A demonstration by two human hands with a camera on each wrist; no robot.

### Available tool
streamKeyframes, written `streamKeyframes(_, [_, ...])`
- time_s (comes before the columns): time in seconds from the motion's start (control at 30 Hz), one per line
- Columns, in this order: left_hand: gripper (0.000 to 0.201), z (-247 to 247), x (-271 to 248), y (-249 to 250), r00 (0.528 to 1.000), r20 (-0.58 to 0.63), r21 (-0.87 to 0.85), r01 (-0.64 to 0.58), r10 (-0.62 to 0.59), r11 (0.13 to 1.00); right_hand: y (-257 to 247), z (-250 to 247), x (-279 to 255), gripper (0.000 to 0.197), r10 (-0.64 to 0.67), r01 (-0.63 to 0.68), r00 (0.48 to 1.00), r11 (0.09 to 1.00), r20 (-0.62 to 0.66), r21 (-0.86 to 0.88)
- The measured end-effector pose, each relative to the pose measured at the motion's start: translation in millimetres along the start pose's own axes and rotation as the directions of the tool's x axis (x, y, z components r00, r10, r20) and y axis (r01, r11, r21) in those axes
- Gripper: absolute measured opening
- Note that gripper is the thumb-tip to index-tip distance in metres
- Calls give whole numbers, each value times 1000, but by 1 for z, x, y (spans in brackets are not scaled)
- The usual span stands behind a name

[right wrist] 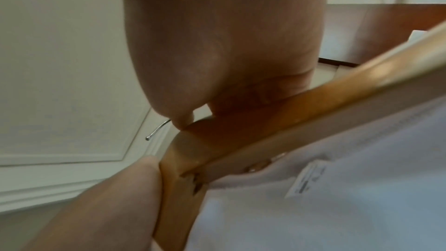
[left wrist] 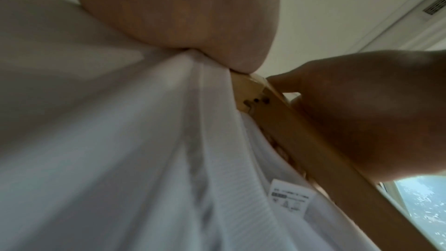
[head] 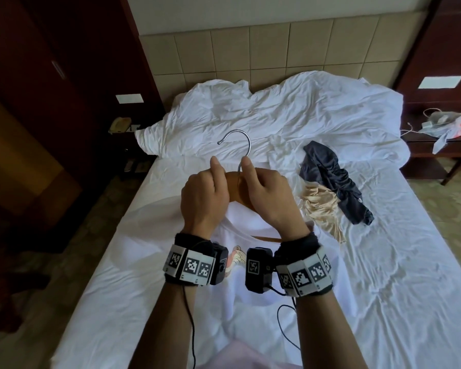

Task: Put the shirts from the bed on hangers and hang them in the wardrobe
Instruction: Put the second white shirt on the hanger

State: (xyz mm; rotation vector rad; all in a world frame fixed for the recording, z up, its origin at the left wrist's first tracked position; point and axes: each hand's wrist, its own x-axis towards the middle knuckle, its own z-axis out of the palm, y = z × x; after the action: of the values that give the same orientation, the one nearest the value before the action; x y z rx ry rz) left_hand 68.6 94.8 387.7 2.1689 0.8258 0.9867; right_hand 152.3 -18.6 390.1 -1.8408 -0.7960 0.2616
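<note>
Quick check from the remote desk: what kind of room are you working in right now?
Most likely a hotel bedroom: a bed with rumpled white sheets, a padded headboard on the wall, and a phone on a bedside stand. Dark wooden furniture flanks the bed.

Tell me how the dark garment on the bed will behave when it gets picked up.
The dark garment lies bunched in tight folds, so it will likely hang limp. Its sheen hints it may slide through a loose grip. It overlaps the beige garment, which might drag along.

White shirt point(head: 253, 265): lies flat along the bed point(head: 383, 275) centre line, neck opening over a wooden hanger point(head: 238, 194) with metal hook point(head: 240, 145). Dark shirt point(head: 336, 179) and beige shirt point(head: 322, 209): crumpled, touching, toward the bed's right edge.
</note>
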Motion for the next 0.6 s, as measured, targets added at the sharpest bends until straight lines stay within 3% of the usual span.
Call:
streamKeyframes(0.13, [74, 2, -2, 3, 1000, 21, 40, 2, -2, 999, -1, 3, -3, 83, 32, -34, 999, 996, 14, 88])
streamKeyframes(0.3, [69, -3, -7, 13, 991, 109, -17, -75, 77, 997, -6, 6, -3, 79, 30, -17, 977, 998, -213, 63])
streamKeyframes(0.4, [81, -9, -3, 7, 983, 145, -21, -107, 109, 994, 1, -5, -1, 86, 22, 6, 939, 997, -344, 80])
streamKeyframes(0.6, [98, -23, 11, -34, 969, 190, 303, -208, 155, 930, 10, -31, 3, 74, 59, 22, 860, 988, -507, 152])
